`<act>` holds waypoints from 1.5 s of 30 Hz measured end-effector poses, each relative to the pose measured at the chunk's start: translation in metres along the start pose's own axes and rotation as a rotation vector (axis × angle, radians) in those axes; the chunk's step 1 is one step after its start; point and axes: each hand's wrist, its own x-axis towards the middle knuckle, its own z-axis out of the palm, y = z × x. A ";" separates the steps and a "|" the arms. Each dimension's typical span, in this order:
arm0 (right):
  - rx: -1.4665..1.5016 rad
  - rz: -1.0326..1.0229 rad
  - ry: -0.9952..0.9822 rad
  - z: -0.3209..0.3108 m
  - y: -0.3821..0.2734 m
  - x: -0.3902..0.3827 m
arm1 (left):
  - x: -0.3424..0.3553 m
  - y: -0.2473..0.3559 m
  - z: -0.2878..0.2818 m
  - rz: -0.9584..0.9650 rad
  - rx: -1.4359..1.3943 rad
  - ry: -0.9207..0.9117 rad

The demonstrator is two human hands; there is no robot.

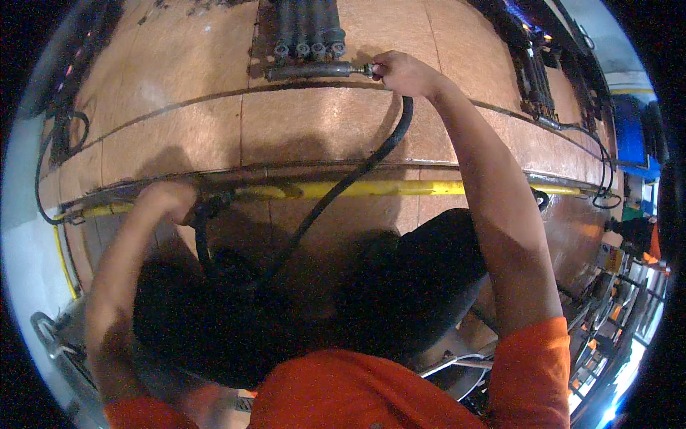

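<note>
My right hand (401, 74) pinches a small metal fitting (367, 70) at the right end of a grey metal manifold pipe (307, 71). Several parallel burner tubes (303, 25) run back from this pipe on the tiled counter. A black hose (382, 154) hangs from beneath my right hand, crosses in front of the yellow pipe (357, 189) and drops into shadow near my legs. My left hand (170, 201) is closed at the yellow pipe's left part, beside a dark fitting (216, 204) with hose below it. Its fingertips and what they grip are hidden.
The counter's tiled front (300, 129) stands before me, with the yellow pipe along it. At the right, another burner (539, 93) has a looped black hose (606, 164); a blue drum (630, 132) stands beyond. Another black hose (41, 171) hangs at the left.
</note>
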 end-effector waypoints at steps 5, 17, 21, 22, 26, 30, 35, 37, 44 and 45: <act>0.229 0.138 -0.001 -0.010 -0.010 -0.015 | 0.003 -0.008 0.006 0.127 -0.018 0.035; 0.076 -0.141 0.124 -0.029 -0.071 -0.017 | -0.001 -0.011 0.005 0.083 -0.135 0.125; 0.017 -0.209 0.134 -0.017 -0.061 -0.007 | -0.026 0.003 -0.020 0.013 -0.345 0.250; 0.044 -0.198 0.171 -0.013 -0.065 -0.006 | -0.028 0.005 -0.025 0.019 -0.335 0.238; 0.135 0.070 0.258 0.006 -0.097 0.016 | 0.020 -0.016 0.013 0.109 -0.184 0.127; 0.591 0.394 0.271 0.021 -0.109 0.042 | 0.029 -0.010 0.001 0.218 -0.096 0.087; 0.955 0.427 0.224 0.012 -0.155 0.062 | 0.070 -0.063 0.057 0.228 -0.173 -0.065; 1.182 0.426 0.244 -0.005 -0.163 0.039 | 0.028 -0.030 0.011 0.235 -0.275 0.086; 1.669 0.328 0.009 -0.005 -0.175 0.050 | 0.045 -0.029 0.029 0.102 -0.107 -0.019; 1.677 0.334 0.020 -0.007 -0.168 0.050 | 0.036 -0.014 0.005 0.089 -0.085 -0.045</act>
